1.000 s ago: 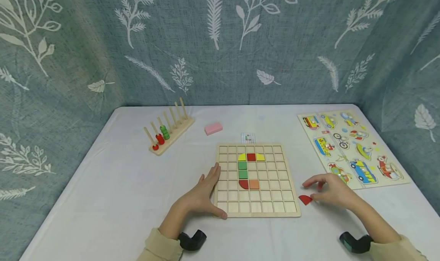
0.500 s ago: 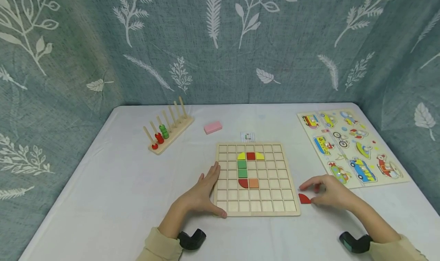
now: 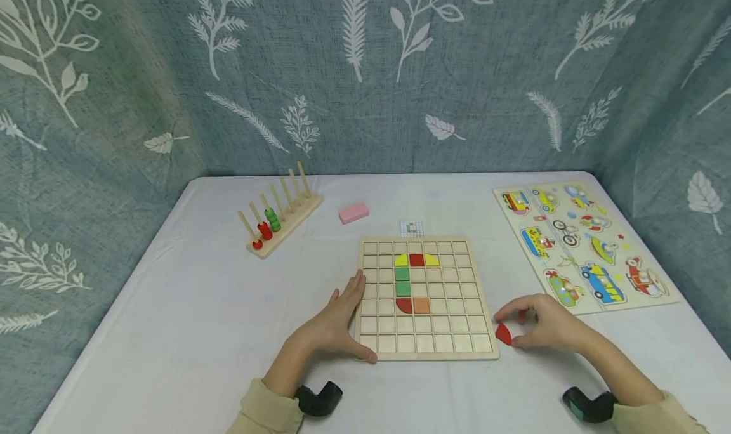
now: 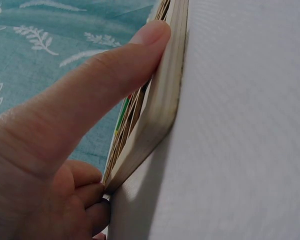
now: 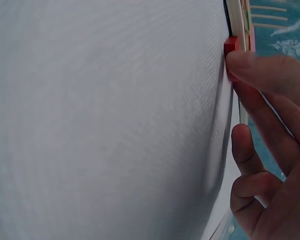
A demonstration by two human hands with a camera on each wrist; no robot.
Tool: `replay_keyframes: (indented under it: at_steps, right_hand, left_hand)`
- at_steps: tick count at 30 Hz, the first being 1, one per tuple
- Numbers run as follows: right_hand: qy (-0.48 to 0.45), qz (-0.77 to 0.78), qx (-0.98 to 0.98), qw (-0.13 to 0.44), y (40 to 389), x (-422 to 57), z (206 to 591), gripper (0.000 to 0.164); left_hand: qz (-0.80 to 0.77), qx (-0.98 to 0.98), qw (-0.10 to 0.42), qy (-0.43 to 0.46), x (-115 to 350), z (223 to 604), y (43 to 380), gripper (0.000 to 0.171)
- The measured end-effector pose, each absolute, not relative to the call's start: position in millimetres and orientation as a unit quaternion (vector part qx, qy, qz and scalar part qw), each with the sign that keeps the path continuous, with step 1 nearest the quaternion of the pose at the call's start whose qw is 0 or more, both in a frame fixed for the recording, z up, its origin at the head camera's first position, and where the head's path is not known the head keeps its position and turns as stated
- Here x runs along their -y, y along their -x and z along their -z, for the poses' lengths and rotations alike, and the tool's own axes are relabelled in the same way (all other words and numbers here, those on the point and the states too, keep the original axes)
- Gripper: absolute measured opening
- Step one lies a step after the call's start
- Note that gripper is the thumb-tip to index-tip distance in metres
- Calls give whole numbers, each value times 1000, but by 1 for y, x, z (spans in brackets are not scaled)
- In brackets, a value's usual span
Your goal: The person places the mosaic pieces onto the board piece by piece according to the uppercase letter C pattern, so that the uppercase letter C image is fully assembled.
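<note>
In the head view, my left hand [image 3: 337,320] rests with straight fingers along the left side of a wooden grid board [image 3: 451,344]. Its thumb presses the front left corner, also seen in the left wrist view. My right hand [image 3: 545,323] is just right of the board and pinches a red quarter-circle block [image 3: 503,334] between thumb and finger, low at the table. In the right wrist view the thumb covers part of that red block [image 5: 231,43]. Set in the grid are yellow, red, green and orange blocks, among them an orange square [image 3: 421,305] and a green square [image 3: 402,289].
A small pattern card [image 3: 412,228] lies behind the board. Farther left are a pink block [image 3: 354,212] and a wooden peg stand [image 3: 294,221] with red and green beads. A vehicle picture puzzle [image 3: 577,250] lies at the right. A patterned curtain hangs behind the table.
The red quarter-circle block has turned under my right hand's fingers and shifted slightly toward the board, the hand moving a little left with it. My left hand has stayed put.
</note>
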State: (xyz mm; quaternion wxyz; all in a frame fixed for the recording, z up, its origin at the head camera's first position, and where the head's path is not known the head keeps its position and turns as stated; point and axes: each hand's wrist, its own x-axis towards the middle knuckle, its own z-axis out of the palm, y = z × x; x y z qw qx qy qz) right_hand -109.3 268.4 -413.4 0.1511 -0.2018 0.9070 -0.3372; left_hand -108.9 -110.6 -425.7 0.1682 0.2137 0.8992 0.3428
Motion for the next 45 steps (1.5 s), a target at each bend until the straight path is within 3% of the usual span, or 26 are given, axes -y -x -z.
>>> replay_keyframes:
  at_steps: [45]
  right_hand:
    - [213, 314, -921, 91, 103, -264, 412, 33]
  left_hand:
    - [-347, -898, 164, -216, 111, 430, 108, 132]
